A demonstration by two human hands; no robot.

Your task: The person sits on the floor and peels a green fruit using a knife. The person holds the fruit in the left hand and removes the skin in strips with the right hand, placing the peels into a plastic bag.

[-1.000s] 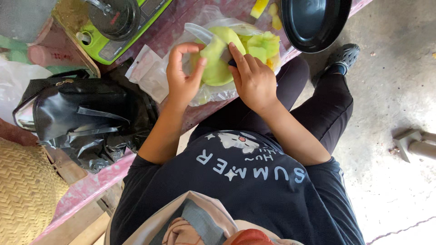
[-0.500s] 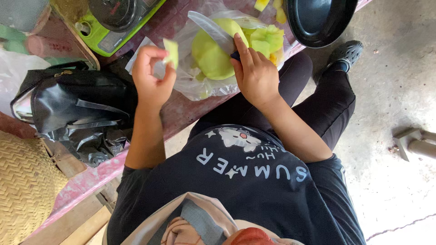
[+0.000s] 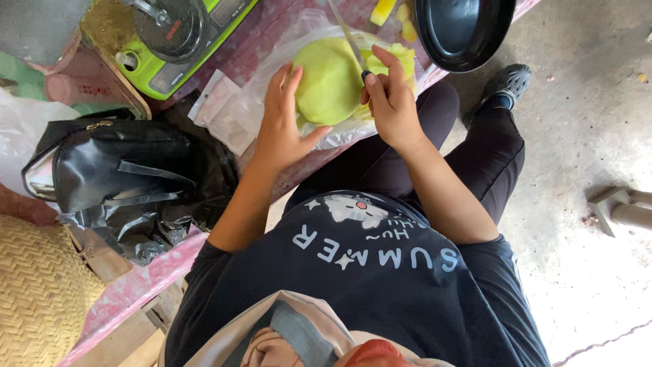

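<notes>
A large peeled pale-green fruit [image 3: 329,85] lies on a clear plastic bag [image 3: 244,112] at the table's edge. My left hand [image 3: 278,126] cups its left side, fingers on top and thumb underneath. My right hand [image 3: 387,102] grips a knife [image 3: 345,34] whose blade rests across the fruit's upper right side. Yellow-green cut pieces [image 3: 401,58] lie just behind my right hand, and more pieces [image 3: 384,10] sit further back.
A black round pan [image 3: 465,30] hangs over the table's right end. A green appliance with a dark jar [image 3: 183,41] stands at the back left. A black handbag [image 3: 115,170] and a woven basket [image 3: 34,292] lie to the left. Concrete floor [image 3: 584,136] is on the right.
My left hand, which held a cut slice off to the left half a second ago, has come back and taken hold of the fruit. The knife now rests on the fruit.
</notes>
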